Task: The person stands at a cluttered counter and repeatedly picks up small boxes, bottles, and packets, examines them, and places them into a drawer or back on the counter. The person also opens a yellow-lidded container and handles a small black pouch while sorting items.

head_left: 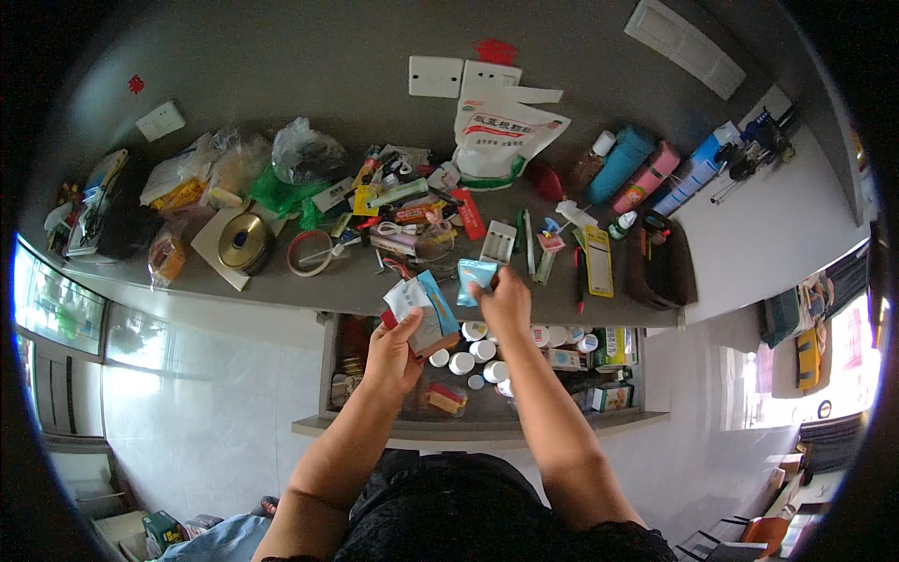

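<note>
My left hand (393, 351) holds a small stack of flat packets (420, 304), white and blue, fanned out over the open drawer (487, 412). My right hand (506, 300) pinches a light blue sachet (475, 277) at the front edge of the grey countertop (281, 281). Both hands hover above the drawer, which holds several white bottle caps (473, 351) and small medicine boxes (609, 351).
The countertop is crowded: a round gold tin (243, 242), a tape roll (309, 253), plastic bags (300, 155), a large white pouch (501, 131), a yellow card (597, 260), pens, tubes and rolled items (632, 169) at right. A dark tray (665, 262) sits at the right end.
</note>
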